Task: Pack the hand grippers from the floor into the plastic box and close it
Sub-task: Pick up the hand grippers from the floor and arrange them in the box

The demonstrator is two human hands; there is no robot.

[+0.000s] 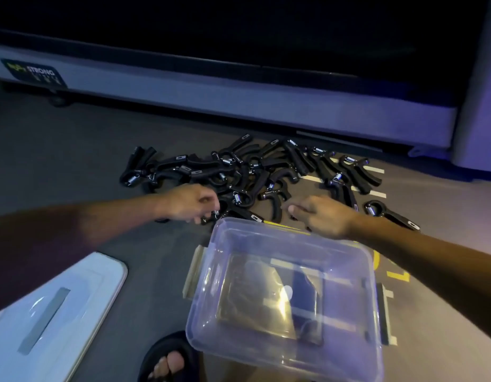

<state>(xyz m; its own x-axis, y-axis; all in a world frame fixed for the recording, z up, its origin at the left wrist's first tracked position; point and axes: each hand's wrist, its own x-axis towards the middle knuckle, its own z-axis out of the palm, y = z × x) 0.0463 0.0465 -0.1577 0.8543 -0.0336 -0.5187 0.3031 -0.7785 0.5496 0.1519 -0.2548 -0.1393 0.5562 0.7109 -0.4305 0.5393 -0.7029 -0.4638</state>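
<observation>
Clear plastic box [282, 351] sits near me, holding no grippers as far as I can tell, lid [45, 307] off to its left, hand grippers [238, 172] all piled on the floor beyond; left hand [193, 204] pinches one, right hand [320, 213] fingers loosely extended, so I've barely started.

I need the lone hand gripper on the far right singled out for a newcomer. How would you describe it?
Start at the clear plastic box in the foreground, then look past its far right corner, beyond the right hand. There lies the lone hand gripper, its spring end toward the pile. Unlike the tangled others, it touches none of them.
</observation>
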